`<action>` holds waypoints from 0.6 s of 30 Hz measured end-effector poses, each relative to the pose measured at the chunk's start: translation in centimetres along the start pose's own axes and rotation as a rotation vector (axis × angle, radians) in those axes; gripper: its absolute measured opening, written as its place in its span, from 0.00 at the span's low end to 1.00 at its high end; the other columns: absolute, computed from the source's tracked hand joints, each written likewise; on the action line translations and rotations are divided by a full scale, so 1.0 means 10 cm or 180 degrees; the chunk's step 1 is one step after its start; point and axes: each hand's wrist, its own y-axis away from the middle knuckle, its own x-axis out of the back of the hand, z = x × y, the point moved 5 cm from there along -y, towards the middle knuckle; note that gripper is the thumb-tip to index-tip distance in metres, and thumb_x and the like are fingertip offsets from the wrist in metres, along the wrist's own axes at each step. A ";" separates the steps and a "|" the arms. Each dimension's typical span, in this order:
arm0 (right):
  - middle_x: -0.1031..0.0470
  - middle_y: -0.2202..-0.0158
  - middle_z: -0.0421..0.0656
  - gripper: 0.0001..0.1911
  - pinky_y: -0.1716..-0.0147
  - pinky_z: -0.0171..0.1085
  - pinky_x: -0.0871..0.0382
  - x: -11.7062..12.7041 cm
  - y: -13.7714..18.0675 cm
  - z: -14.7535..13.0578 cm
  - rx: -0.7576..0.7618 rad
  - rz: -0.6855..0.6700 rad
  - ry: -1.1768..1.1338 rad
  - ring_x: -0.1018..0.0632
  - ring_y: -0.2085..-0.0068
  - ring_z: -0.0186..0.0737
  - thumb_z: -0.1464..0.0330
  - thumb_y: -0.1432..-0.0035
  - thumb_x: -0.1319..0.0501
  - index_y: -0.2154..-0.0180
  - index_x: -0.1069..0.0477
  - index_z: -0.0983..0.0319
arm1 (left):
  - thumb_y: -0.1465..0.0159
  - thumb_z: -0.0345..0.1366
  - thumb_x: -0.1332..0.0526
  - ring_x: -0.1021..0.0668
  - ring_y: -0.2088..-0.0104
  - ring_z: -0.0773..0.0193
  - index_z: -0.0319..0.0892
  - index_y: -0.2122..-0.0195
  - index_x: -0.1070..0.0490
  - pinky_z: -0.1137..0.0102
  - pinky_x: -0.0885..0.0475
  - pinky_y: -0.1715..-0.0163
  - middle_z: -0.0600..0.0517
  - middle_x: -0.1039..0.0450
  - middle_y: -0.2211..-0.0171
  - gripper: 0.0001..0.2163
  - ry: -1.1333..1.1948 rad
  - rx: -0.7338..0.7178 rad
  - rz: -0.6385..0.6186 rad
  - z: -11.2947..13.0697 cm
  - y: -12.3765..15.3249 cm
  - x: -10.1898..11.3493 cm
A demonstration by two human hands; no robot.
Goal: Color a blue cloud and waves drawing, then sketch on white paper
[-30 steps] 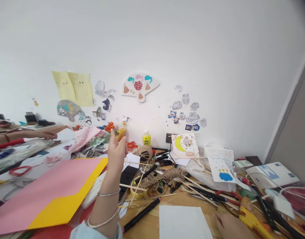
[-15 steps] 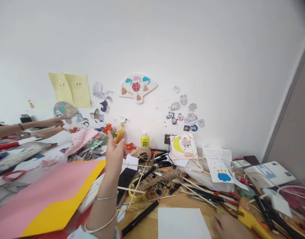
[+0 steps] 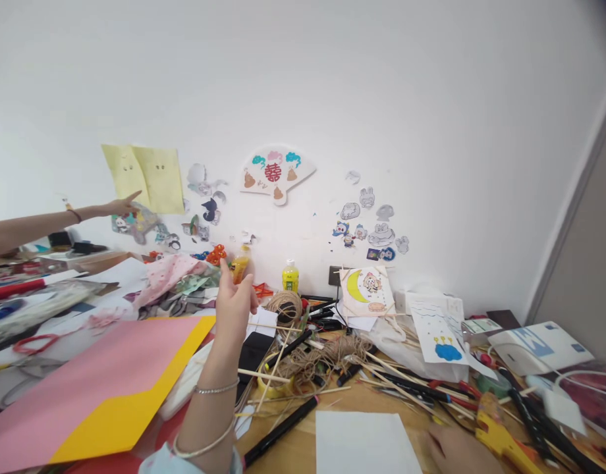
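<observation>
My left hand is raised over the cluttered table, back toward me, one finger up and the others curled; what they hold, if anything, is hidden. Two bangles ring that wrist. It is nearest a black phone-like slab and a ball of twine. My right hand lies low at the bottom edge, fingers flat on the wood beside a white sheet and a yellow glue gun. It holds nothing.
Another person's arm reaches from the left, a finger touching yellow paper on the wall. Pink and yellow card covers the left. Sticks, markers, twine, a yellow bottle and drawings crowd the middle and right.
The other person's arm has risen from the table to the yellow paper on the wall. My left hand has stayed raised, barely shifting. My right hand has not moved.
</observation>
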 end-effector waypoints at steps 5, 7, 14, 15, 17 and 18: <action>0.19 0.61 0.51 0.20 0.58 0.42 0.32 0.00 0.01 0.01 0.0018 0.0008 0.0013 0.20 0.56 0.51 0.72 0.36 0.54 0.63 0.22 0.61 | 0.43 0.37 0.42 0.40 0.90 0.70 0.29 0.33 0.72 0.79 0.42 0.88 0.66 0.40 0.91 0.45 -0.0012 0.0004 -0.0003 -0.02 0.00 0.00; 0.19 0.62 0.51 0.20 0.59 0.41 0.32 0.00 0.01 0.01 0.0015 0.0004 0.0020 0.20 0.57 0.50 0.72 0.36 0.53 0.64 0.22 0.61 | 0.43 0.37 0.42 0.39 0.90 0.70 0.28 0.33 0.73 0.79 0.42 0.88 0.65 0.40 0.90 0.45 -0.0013 -0.0012 -0.0008 -0.02 0.00 -0.01; 0.19 0.61 0.51 0.19 0.60 0.40 0.32 0.00 0.02 -0.01 0.0036 0.0013 0.0069 0.20 0.57 0.50 0.73 0.36 0.53 0.64 0.22 0.62 | 0.43 0.37 0.43 0.40 0.89 0.70 0.28 0.33 0.73 0.78 0.40 0.85 0.66 0.41 0.90 0.45 0.0005 -0.0034 -0.0061 0.00 0.01 -0.01; 0.19 0.61 0.52 0.19 0.59 0.41 0.32 0.01 0.02 -0.01 0.0050 0.0017 0.0064 0.20 0.57 0.50 0.73 0.36 0.53 0.64 0.22 0.62 | 0.43 0.37 0.43 0.40 0.89 0.70 0.28 0.33 0.73 0.78 0.40 0.86 0.66 0.41 0.90 0.45 0.0005 -0.0033 -0.0060 0.00 0.01 -0.01; 0.20 0.61 0.53 0.19 0.60 0.41 0.32 0.01 0.03 -0.02 0.0067 0.0022 0.0059 0.21 0.57 0.51 0.72 0.37 0.53 0.64 0.22 0.62 | 0.43 0.37 0.43 0.40 0.89 0.70 0.27 0.33 0.73 0.78 0.42 0.86 0.66 0.41 0.90 0.45 -0.0002 -0.0028 -0.0051 0.00 0.01 -0.01; 0.20 0.61 0.53 0.19 0.60 0.41 0.32 0.01 0.03 -0.02 0.0063 0.0020 0.0062 0.21 0.57 0.51 0.72 0.37 0.53 0.64 0.22 0.62 | 0.43 0.37 0.43 0.40 0.89 0.70 0.27 0.33 0.73 0.79 0.42 0.87 0.66 0.41 0.90 0.45 -0.0005 -0.0028 -0.0048 0.00 0.01 -0.02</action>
